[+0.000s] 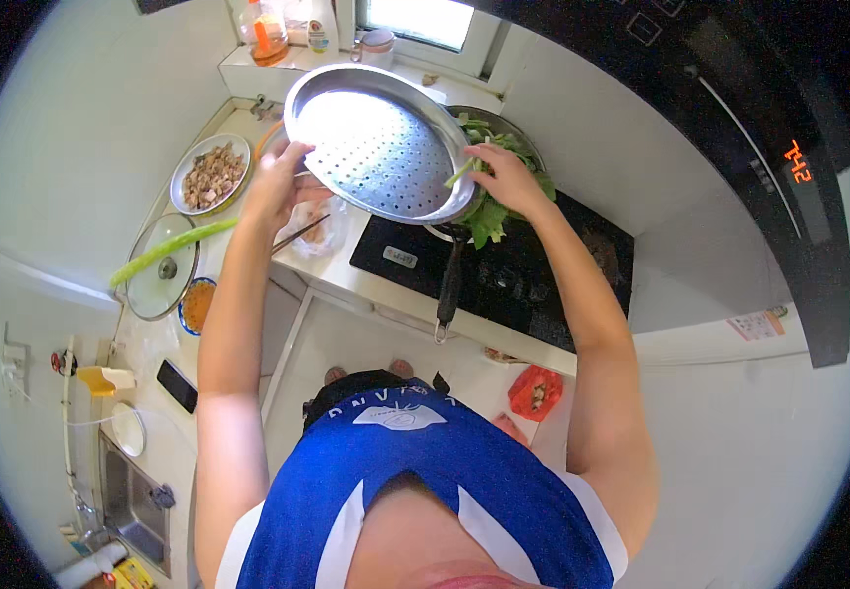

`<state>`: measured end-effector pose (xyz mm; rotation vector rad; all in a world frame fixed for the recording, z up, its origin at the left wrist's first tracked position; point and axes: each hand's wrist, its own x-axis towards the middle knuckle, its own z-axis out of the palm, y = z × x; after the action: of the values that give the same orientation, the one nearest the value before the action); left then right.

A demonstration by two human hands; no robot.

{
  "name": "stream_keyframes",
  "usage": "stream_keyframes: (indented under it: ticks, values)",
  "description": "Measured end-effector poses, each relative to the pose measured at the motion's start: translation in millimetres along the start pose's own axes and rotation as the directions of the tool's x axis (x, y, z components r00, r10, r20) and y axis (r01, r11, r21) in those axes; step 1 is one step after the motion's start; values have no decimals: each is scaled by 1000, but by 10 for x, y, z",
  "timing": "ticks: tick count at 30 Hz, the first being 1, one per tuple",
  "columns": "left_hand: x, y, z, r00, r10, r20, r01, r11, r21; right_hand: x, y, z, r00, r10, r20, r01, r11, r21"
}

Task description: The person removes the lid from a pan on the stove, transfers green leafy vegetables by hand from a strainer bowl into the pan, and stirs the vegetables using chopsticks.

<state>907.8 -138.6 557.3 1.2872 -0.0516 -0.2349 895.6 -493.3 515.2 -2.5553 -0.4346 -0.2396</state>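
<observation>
My left hand (278,184) grips the left rim of a perforated stainless steel colander (388,158). The colander tilts to the right, its inside facing me and bare apart from a green stem at the right rim. There, the fingers of my right hand (507,177) close on that stem of leafy greens (462,174); whether they also press on the rim is hard to tell. Below the right rim, more leafy greens (487,219) fill a frying pan (532,132) and hang over its edge. The pan's black handle (451,276) points towards me.
The pan stands on a black cooktop (410,243). Left of it are a plate of chopped meat (211,177), chopsticks (300,234), a glass lid (149,287) under a long green stalk (175,247), a sauce bowl (195,305), a phone (177,386) and a sink (134,501). A range hood (734,110) overhangs the right.
</observation>
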Motion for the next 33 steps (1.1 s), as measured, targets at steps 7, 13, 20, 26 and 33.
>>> stream_keyframes:
  ticks: [7, 13, 20, 26, 33]
  values:
    - [-102, 9, -30, 1000, -27, -3, 27, 1000, -8, 231, 144, -117, 983, 33, 180, -21, 997, -70]
    - [-124, -35, -198, 1000, -19, -7, 17, 988, -150, 286, 55, -213, 995, -59, 81, 63, 997, -55]
    - [106, -77, -576, 994, -91, 61, 106, 949, -298, 21, 184, -338, 979, 54, -195, -142, 870, -473]
    - [165, -28, -742, 990, -100, 95, 120, 966, -229, 137, -793, -302, 935, 243, -259, -305, 922, -238]
    - [238, 57, -853, 994, -43, 99, 56, 989, -140, 128, -1385, 7, 822, 205, -531, -245, 970, -4]
